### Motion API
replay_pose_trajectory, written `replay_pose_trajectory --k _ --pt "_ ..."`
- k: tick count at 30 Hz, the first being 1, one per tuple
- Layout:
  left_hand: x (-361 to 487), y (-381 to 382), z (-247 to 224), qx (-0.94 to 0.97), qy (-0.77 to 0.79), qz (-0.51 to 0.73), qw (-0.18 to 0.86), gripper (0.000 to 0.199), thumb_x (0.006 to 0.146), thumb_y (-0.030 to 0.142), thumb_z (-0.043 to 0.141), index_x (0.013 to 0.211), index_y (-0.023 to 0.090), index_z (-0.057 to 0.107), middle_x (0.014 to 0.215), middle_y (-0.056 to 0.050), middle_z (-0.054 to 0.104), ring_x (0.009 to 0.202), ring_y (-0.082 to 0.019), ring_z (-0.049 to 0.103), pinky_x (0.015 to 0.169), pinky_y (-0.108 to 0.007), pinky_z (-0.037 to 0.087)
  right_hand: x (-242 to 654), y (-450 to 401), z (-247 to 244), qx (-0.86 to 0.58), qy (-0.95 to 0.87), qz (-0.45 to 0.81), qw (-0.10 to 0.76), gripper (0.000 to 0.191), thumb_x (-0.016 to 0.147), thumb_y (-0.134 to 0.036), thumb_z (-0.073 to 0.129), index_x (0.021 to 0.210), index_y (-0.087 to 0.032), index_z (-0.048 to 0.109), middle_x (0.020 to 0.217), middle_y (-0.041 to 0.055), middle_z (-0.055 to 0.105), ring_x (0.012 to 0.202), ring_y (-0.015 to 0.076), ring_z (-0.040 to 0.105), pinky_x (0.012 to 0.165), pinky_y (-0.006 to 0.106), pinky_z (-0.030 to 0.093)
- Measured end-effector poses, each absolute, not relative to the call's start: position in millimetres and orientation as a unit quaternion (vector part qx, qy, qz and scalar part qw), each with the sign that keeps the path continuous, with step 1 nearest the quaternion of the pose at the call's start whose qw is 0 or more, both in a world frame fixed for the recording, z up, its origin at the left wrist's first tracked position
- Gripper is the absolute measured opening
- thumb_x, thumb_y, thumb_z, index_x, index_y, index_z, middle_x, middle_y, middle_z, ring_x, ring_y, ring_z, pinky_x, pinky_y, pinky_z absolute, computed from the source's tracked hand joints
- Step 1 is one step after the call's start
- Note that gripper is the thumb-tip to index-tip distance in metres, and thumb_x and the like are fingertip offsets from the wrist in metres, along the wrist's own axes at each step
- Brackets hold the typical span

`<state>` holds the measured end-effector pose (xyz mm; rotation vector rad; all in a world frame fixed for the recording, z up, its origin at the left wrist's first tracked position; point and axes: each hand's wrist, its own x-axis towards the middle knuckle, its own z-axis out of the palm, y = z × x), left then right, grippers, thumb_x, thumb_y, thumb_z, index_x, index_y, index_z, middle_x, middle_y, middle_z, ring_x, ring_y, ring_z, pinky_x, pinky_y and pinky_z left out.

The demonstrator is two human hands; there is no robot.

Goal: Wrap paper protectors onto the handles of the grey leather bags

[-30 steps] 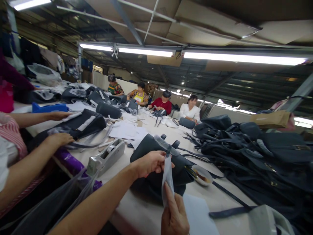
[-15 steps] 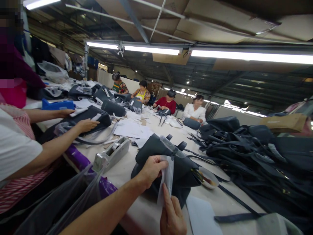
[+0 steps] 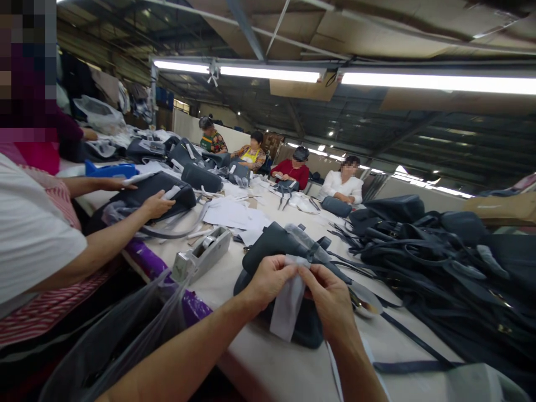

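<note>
Paper [image 3: 285, 315] hangs as a thin white strip in front of the dark bag [image 3: 268, 245], which sits on the tabletop [image 3: 255, 363]. Our grip is a pinch on both sides: our left hand [image 3: 268, 285] nips the top of the strip, and our right hand [image 3: 331, 293] nips it just beside, so the two hands almost meet. The low end hangs loose. The top is near the clear wrap [image 3: 302, 237] on the bag, but we cannot tell if they touch. To do this well, we should pinch softly, as thin paper may rip if we tug. It helps to keep the top edge straight and flat. The bag looks soft, so a hard push could dent it. The dish [image 3: 376, 304] is near our right hand, so we should not bump it.
</note>
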<state>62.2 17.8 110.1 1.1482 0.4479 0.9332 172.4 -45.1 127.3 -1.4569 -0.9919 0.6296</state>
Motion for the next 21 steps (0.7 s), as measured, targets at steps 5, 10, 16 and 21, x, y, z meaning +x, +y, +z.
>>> replay_pose_trajectory --k 5,10,16,21 --pt "47.4 4.4 94.1 0.577 0.205 0.436 0.66 0.039 0.061 0.026 0.078 0.091 0.016 0.056 0.081 0.001 0.063 0.072 -0.013 0.056 0.064 -0.021 0.041 172.2 -37.5 115.4 -0.64 -0.431 0.201 0.604 0.037 0.074 -0.056 0.065 0.073 -0.019 0.061 0.057 -0.004 0.054 0.054 0.0132 0.048 0.05 0.024 0.041" --pt "36.9 0.6 67.8 0.557 0.2 0.394 0.704 0.025 0.067 0.03 0.071 0.077 0.015 0.054 0.066 0.004 0.054 0.059 -0.009 0.046 0.055 -0.019 0.035 167.8 -36.5 109.9 -0.647 -0.425 0.188 0.604 0.038 0.077 -0.057 0.061 0.073 -0.019 0.059 0.057 -0.0044 0.052 0.05 0.0122 0.045 0.047 0.024 0.039" --pt "24.5 -5.4 74.5 0.662 0.308 0.501 0.464 0.02 0.084 0.027 0.05 0.095 0.016 0.062 0.082 -0.007 0.065 0.077 -0.019 0.059 0.072 -0.032 0.049 160.7 -36.9 114.7 -0.621 -0.382 0.244 0.64 0.039 0.069 -0.058 0.068 0.071 -0.02 0.058 0.058 -0.0046 0.053 0.053 0.0128 0.048 0.048 0.023 0.044" --pt "32.6 -27.0 96.5 0.749 0.217 0.605 0.159 0.03 0.09 0.013 0.038 0.103 0.017 0.065 0.099 -0.011 0.065 0.092 -0.02 0.059 0.082 -0.032 0.051 156.4 -38.1 117.3 -0.605 -0.373 0.256 0.656 0.04 0.067 -0.057 0.071 0.07 -0.02 0.058 0.057 -0.005 0.051 0.053 0.0126 0.048 0.045 0.022 0.043"
